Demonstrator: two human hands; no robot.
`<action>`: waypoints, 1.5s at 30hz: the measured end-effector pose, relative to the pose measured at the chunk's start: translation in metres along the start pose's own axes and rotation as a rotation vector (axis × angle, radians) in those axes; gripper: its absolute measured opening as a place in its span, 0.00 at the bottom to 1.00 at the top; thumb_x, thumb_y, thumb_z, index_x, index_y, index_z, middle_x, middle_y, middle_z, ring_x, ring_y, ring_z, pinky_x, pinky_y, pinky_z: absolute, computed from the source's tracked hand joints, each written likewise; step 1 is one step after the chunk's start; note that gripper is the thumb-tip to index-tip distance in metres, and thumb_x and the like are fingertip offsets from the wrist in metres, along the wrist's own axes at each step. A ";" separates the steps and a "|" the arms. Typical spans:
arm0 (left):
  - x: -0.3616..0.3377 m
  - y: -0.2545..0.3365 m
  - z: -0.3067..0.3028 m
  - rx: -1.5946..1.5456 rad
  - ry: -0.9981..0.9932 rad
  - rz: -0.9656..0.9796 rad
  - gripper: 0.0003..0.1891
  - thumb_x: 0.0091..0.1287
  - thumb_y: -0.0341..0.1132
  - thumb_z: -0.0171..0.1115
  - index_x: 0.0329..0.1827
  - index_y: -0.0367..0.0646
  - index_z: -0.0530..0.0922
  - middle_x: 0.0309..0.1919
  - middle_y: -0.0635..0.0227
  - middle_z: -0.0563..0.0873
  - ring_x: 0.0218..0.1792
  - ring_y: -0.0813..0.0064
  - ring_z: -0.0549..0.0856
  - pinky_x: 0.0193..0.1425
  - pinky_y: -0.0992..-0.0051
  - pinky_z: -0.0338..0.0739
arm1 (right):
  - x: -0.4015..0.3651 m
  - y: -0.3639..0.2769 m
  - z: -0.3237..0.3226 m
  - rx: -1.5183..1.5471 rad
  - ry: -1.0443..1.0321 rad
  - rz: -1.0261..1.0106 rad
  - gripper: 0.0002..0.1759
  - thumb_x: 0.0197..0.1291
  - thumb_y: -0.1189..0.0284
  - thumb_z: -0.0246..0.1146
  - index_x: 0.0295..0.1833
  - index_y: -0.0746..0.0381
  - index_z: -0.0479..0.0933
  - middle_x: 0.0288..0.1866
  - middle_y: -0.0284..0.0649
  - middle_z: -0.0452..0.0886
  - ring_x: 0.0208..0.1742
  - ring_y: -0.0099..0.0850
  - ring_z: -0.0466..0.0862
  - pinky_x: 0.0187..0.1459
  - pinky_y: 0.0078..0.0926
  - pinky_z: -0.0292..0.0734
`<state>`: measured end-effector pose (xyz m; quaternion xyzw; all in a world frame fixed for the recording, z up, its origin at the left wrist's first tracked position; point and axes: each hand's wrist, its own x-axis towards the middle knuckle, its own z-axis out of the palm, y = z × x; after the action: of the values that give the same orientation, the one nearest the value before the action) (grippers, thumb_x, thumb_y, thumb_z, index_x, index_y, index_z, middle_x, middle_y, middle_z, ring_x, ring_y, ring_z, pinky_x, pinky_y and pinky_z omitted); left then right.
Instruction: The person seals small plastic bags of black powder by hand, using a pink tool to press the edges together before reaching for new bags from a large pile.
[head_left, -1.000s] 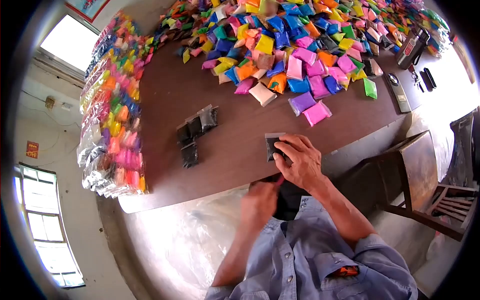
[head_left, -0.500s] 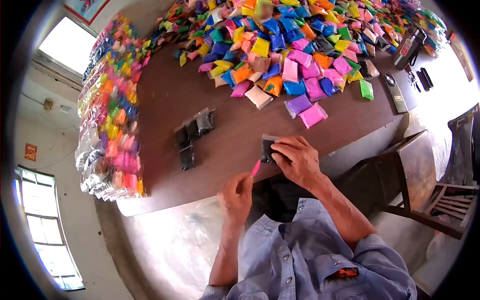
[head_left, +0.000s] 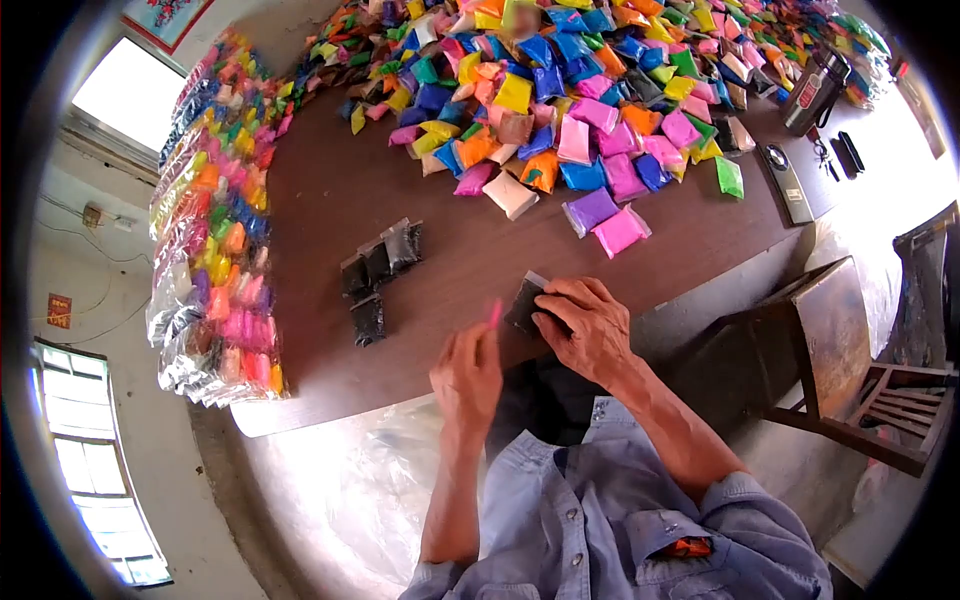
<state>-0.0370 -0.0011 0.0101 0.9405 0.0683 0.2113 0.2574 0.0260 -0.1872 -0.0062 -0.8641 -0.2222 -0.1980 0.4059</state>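
Note:
My right hand (head_left: 590, 328) grips a small clear packet with black filling (head_left: 523, 305) by its right side, tilted just above the table near its front edge. Pinched in my left hand (head_left: 468, 378) is a slim pink stick (head_left: 495, 313), its tip pointing up. A small gap separates the stick from the packet. To the left on the brown table, several similar black packets (head_left: 376, 264) lie close together, with one more black packet (head_left: 368, 320) just in front of them.
A large heap of colourful packets (head_left: 575, 150) covers the far side of the brown table (head_left: 310, 215). Bagged packets (head_left: 235, 240) are stacked along the left edge. A dark flask (head_left: 817, 92), a phone-like object (head_left: 788, 185) and keys (head_left: 825, 157) lie right. A wooden chair (head_left: 830, 340) stands at the right.
My left hand has drawn the pink stick away from the black packet, up and to the left. The packet in my right hand has tilted more.

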 end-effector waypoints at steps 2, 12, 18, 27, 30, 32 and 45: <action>-0.014 0.006 0.010 -0.125 -0.004 0.093 0.04 0.69 0.28 0.72 0.44 0.41 0.87 0.37 0.56 0.91 0.36 0.51 0.91 0.39 0.58 0.84 | 0.000 0.002 0.003 -0.005 0.015 -0.011 0.10 0.57 0.72 0.78 0.45 0.56 0.90 0.50 0.33 0.89 0.50 0.40 0.88 0.48 0.37 0.86; -0.003 -0.011 0.003 0.012 0.032 0.023 0.02 0.71 0.31 0.71 0.43 0.48 0.86 0.33 0.60 0.88 0.33 0.52 0.89 0.38 0.56 0.82 | 0.000 0.003 0.009 -0.027 0.047 0.002 0.08 0.58 0.72 0.77 0.44 0.54 0.88 0.49 0.29 0.88 0.51 0.37 0.87 0.46 0.35 0.85; -0.015 0.000 0.014 -0.019 -0.008 0.118 0.04 0.70 0.30 0.72 0.45 0.45 0.88 0.35 0.57 0.90 0.36 0.51 0.90 0.39 0.58 0.84 | 0.002 -0.001 0.006 -0.033 0.062 0.015 0.09 0.55 0.74 0.78 0.42 0.56 0.90 0.47 0.29 0.90 0.48 0.36 0.88 0.46 0.33 0.86; 0.006 -0.008 -0.006 -0.063 0.010 0.016 0.02 0.70 0.31 0.71 0.43 0.45 0.88 0.33 0.59 0.89 0.33 0.52 0.89 0.37 0.58 0.83 | 0.000 0.000 0.011 -0.057 0.088 0.018 0.09 0.54 0.75 0.78 0.41 0.55 0.90 0.47 0.29 0.90 0.48 0.36 0.88 0.46 0.33 0.86; 0.014 0.007 -0.001 -0.084 0.010 0.117 0.03 0.72 0.32 0.71 0.44 0.46 0.88 0.34 0.59 0.89 0.35 0.52 0.89 0.38 0.58 0.83 | 0.000 -0.001 0.011 -0.061 0.090 0.015 0.09 0.54 0.75 0.78 0.41 0.55 0.90 0.47 0.29 0.90 0.48 0.36 0.88 0.46 0.32 0.86; 0.022 0.010 0.001 -0.025 -0.040 0.088 0.03 0.72 0.34 0.70 0.44 0.46 0.88 0.34 0.59 0.89 0.35 0.52 0.89 0.39 0.58 0.83 | 0.000 -0.002 0.008 -0.067 0.092 0.016 0.09 0.54 0.75 0.78 0.41 0.55 0.90 0.47 0.29 0.90 0.49 0.36 0.88 0.46 0.32 0.86; 0.029 -0.003 -0.002 -0.169 0.004 0.011 0.04 0.69 0.27 0.72 0.44 0.42 0.89 0.35 0.56 0.90 0.34 0.53 0.90 0.38 0.61 0.82 | -0.005 -0.010 0.006 0.003 0.103 0.039 0.19 0.49 0.69 0.82 0.48 0.57 0.88 0.53 0.36 0.86 0.53 0.42 0.86 0.51 0.39 0.85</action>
<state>-0.0117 0.0093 0.0208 0.9153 0.0456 0.2198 0.3346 0.0175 -0.1774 -0.0059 -0.8565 -0.1843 -0.2337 0.4216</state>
